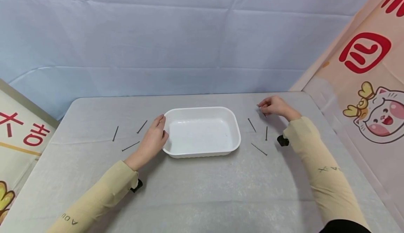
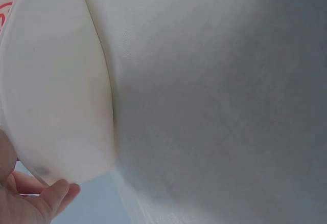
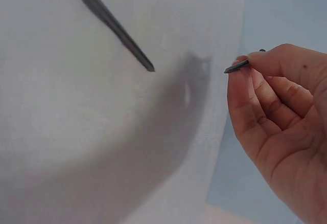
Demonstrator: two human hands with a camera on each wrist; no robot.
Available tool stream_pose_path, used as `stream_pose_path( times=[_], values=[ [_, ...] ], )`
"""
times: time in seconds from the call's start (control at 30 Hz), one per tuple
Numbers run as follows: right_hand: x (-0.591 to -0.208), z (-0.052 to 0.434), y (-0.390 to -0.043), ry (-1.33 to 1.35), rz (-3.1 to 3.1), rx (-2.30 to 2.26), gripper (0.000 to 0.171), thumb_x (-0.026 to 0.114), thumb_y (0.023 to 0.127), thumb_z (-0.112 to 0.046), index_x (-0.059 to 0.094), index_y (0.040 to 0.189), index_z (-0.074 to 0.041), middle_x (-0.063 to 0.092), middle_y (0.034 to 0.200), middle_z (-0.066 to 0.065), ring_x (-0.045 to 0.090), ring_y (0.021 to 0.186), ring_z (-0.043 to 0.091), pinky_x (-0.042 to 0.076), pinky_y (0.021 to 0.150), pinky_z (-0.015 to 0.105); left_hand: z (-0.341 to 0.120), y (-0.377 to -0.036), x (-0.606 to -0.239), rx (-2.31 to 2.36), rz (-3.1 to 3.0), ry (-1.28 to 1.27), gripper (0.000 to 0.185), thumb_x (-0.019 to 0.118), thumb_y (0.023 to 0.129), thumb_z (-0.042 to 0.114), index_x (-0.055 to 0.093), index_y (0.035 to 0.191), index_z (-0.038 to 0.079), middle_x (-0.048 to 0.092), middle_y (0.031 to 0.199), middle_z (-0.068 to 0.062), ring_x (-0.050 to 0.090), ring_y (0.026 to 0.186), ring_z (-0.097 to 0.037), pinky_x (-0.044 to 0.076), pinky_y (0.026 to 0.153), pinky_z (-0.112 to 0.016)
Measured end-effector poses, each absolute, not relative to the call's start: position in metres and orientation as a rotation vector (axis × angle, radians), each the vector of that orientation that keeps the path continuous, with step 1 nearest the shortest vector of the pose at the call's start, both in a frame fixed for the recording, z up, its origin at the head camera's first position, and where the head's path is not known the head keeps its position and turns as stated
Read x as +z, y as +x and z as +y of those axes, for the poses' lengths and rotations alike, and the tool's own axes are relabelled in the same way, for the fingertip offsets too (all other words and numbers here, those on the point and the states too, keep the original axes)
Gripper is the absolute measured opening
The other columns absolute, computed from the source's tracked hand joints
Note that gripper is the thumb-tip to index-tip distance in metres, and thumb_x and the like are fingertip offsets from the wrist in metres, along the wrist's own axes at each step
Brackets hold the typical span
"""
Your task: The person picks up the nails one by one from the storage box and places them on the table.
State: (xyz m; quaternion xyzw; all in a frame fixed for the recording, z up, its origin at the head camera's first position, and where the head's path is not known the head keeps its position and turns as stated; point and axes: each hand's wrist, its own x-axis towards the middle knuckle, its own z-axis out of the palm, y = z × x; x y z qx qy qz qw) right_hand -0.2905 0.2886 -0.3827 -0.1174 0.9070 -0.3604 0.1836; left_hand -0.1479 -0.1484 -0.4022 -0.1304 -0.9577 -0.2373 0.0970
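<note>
1. Right hand [image 1: 275, 106] sits to the right of the white rectangular plastic tray [image 1: 202, 131], at about the level of its far rim. Its fingers [image 3: 245, 98] are pinched together on a thin dark steel nail [image 3: 236, 67], tip poking out past the fingertips.
2. Nail looks lifted clear of the grey cloth-covered counter [image 1: 202, 191] in the right wrist view; head view too small to confirm, so prob. just off the surface.
3. Left hand [image 1: 153, 140] is at the tray's left end, fingers relaxed and resting on the rim, thumb [image 2: 56, 196] by the near corner. Keep it there so tray doesn't slide.
4. To do this well: hold pinch near nail's middle, keep it level, carry over the right rim w/o clipping it.
5. Three loose nails [image 1: 259, 149] lie right of the tray, btw it and the right hand; pass above them, don't scatter.
6. Three more nails [image 1: 130, 146] lie left of the tray, beyond the left hand.
</note>
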Motion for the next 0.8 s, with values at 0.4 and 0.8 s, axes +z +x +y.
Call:
stream_pose_path(
  times=[0.4, 0.8],
  values=[
    [-0.396, 0.284, -0.292, -0.227, 2.574, -0.896, 0.034, 0.058, 0.084, -0.008, 0.056, 0.111, 0.012, 0.064, 0.093, 0.019, 0.06, 0.069, 0.012, 0.052, 0.068, 0.03, -0.149, -0.15, -0.401, -0.717, -2.849, -0.388, 0.05, 0.05, 0.084, -0.003, 0.037, 0.13, -0.016, 0.035, 0.136, -0.028, 0.042, 0.121, -0.036, 0.048, 0.082, -0.039],
    [-0.403, 0.281, -0.295, -0.172, 2.605, -0.854, 0.03, 0.058, 0.082, -0.005, 0.059, 0.107, 0.012, 0.065, 0.082, 0.011, 0.059, 0.063, 0.01, 0.05, 0.062, 0.026, -0.15, -0.152, -0.4, -0.724, -2.832, -0.394, 0.05, 0.051, 0.083, -0.004, 0.038, 0.129, -0.016, 0.037, 0.135, -0.029, 0.043, 0.12, -0.036, 0.048, 0.079, -0.039]
  ],
)
